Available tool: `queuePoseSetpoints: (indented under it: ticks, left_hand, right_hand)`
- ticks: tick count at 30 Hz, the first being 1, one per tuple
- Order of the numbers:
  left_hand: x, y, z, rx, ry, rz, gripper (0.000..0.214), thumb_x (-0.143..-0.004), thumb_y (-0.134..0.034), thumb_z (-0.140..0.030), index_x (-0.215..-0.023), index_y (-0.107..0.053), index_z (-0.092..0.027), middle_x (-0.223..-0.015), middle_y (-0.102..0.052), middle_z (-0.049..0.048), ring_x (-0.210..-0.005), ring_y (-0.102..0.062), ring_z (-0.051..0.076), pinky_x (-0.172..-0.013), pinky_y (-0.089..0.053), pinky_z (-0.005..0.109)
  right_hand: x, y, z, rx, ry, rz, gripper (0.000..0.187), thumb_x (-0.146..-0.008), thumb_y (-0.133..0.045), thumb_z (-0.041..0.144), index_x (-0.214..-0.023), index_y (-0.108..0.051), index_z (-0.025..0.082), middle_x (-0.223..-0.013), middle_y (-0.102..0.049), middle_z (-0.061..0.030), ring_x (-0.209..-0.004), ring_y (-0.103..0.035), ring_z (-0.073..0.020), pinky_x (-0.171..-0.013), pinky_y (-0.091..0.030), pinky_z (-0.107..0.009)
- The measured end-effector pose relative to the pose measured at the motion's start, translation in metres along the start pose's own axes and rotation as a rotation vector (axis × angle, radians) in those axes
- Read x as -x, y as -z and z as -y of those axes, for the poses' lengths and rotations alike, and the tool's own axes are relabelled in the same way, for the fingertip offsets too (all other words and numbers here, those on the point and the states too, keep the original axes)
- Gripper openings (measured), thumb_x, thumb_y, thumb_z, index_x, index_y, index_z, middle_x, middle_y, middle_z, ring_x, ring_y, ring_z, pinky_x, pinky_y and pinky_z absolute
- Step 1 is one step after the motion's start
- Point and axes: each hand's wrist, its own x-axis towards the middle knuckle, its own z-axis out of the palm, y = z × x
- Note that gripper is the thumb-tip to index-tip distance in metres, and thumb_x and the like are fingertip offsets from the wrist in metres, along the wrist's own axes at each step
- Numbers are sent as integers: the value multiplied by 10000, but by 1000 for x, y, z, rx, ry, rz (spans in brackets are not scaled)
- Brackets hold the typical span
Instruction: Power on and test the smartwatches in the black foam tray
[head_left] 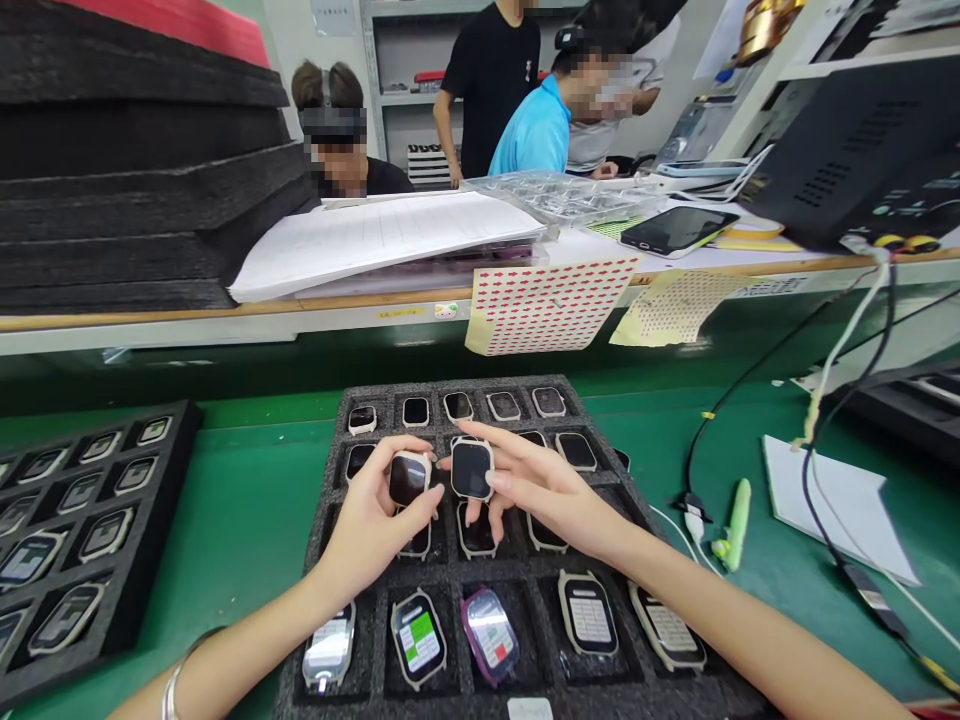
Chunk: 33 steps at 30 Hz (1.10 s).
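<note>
My left hand [386,505] grips a smartwatch case [409,479] with a dark screen, thumb along its lower right edge. Close beside it, my right hand [532,480] pinches a second smartwatch case [472,469], light-framed and also dark-screened. Both are raised over a black foam tray [375,580] whose pockets hold several more strapless watches. In the front row some screens are lit: one watch [418,640] shows green and white blocks, and a purple-framed watch [490,636] shows a red block. The hands partly cover the middle rows.
Another foam tray [169,470] with watches lies at the left. To the right are cables [694,450], a green pen-like object [739,525] and white paper [840,510]. A shelf above carries stacked black foam [142,200], papers [390,240] and a phone [675,231]. Several people are behind it.
</note>
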Motion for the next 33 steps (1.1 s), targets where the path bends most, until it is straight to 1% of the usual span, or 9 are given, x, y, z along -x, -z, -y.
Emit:
queuePoseSetpoints:
  ticks: [2, 4, 6, 7, 11, 17, 24, 28, 33]
  left_hand:
    - [0, 1, 2, -76, -29, -16, 232, -774, -622, -138, -979, -553, -221, -992, -587, 24, -693, -544, 144, -674, -463, 283]
    - [0, 1, 3, -142, -81, -10, 228, -736, -582, -65, -909, -558, -212, -957, -584, 20, -772, -552, 174, -717, -441, 291]
    - [0, 1, 4, -191, -140, -2, 270, -688, -548, -9, -867, -551, -211, -930, -580, 16, -890, -547, 204, -793, -414, 300]
    - [0, 1, 5, -203, -161, -3, 284, -676, -538, 3, -862, -542, -212, -926, -578, 15, -921, -541, 210, -820, -402, 304]
    - [1, -1, 7, -205, -193, -8, 274, -713, -535, -13, -895, -511, -216, -967, -560, 26, -969, -528, 213, -876, -381, 320]
    - [3, -4, 11, -201, -185, 31, 271, -733, -556, -39, -924, -493, -220, -981, -537, 32, -983, -518, 217, -878, -385, 320]
    - [4, -3, 8, -222, -204, 64, 256, -711, -509, -9, -856, -481, -218, -906, -509, 14, -868, -503, 191, -792, -382, 289]
    - [5, -4, 9, -233, -222, 41, 250, -714, -526, -23, -864, -481, -217, -939, -514, 27, -905, -512, 203, -813, -386, 297]
    - [3, -4, 9, -252, -219, 57, 246, -714, -530, -25, -863, -485, -216, -927, -514, 25, -889, -512, 199, -800, -390, 295]
  right_hand:
    - [-1, 1, -1, 13, 3, -2, 459, -897, -611, 269, -1330, -477, 199, -940, -653, -72, -716, -673, -169, -536, -555, -242]
    - [-1, 3, -2, 48, -22, 4, 384, -875, -645, 255, -1239, -558, 171, -793, -663, -40, -620, -655, -143, -530, -543, -232]
    - [0, 5, -3, 73, -63, 27, 379, -866, -660, 255, -1222, -574, 154, -655, -644, -7, -571, -637, -131, -554, -541, -236]
    - [0, 5, -3, 78, -85, 43, 404, -862, -666, 258, -1239, -564, 154, -648, -645, -5, -577, -638, -133, -565, -541, -242]
    - [0, 6, -5, 79, -141, 107, 519, -834, -699, 268, -1306, -511, 161, -707, -664, -19, -617, -646, -147, -555, -530, -242]
    - [-2, 7, -7, 92, -128, 101, 559, -844, -686, 305, -1339, -486, 140, -712, -651, -26, -601, -648, -150, -525, -519, -238]
    - [0, 5, -9, 74, -148, 55, 469, -823, -704, 255, -1252, -569, 121, -664, -640, -8, -575, -633, -129, -547, -532, -234]
    - [0, 3, -8, 74, -158, 79, 508, -814, -716, 255, -1276, -550, 125, -663, -646, -8, -574, -637, -130, -551, -534, -230]
    - [0, 3, -10, 51, -130, 76, 474, -803, -725, 252, -1243, -587, 143, -736, -608, -7, -601, -646, -134, -543, -542, -227]
